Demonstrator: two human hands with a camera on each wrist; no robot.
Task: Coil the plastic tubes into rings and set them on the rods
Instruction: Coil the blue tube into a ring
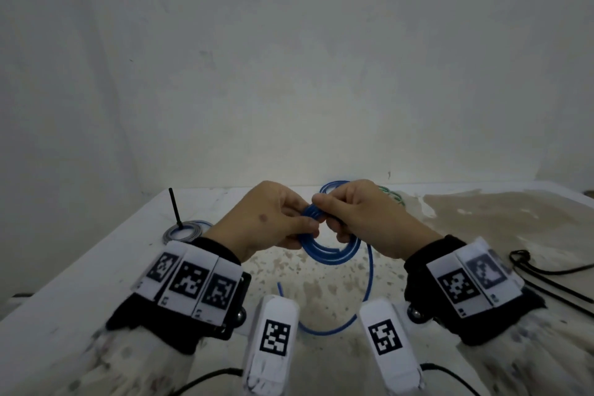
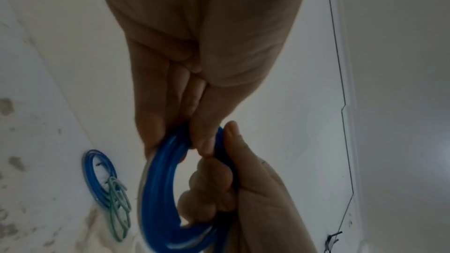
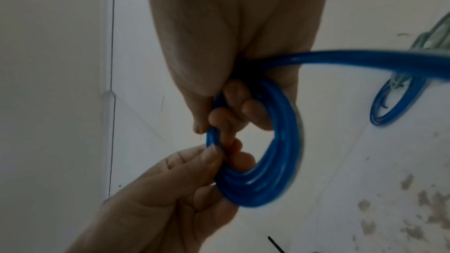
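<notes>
We pinch the blue tube (image 1: 324,251) coil in both hands, left hand (image 1: 273,219) and right hand (image 1: 363,215) each with a clenched grip, so the loops can't spring open.

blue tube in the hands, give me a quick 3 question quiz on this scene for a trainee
1. True or false: both hands grip the blue tube.
2. What already lies round the foot of the black rod?
A. a grey ring
B. a green ring
C. nothing
3. Is the whole blue tube wound into the coil yet?

Key
1. True: the left hand and the right hand both pinch the coil above the table.
2. A: the grey ring.
3. No: a loose tail hangs from the coil and curves over the table toward the person.
</notes>
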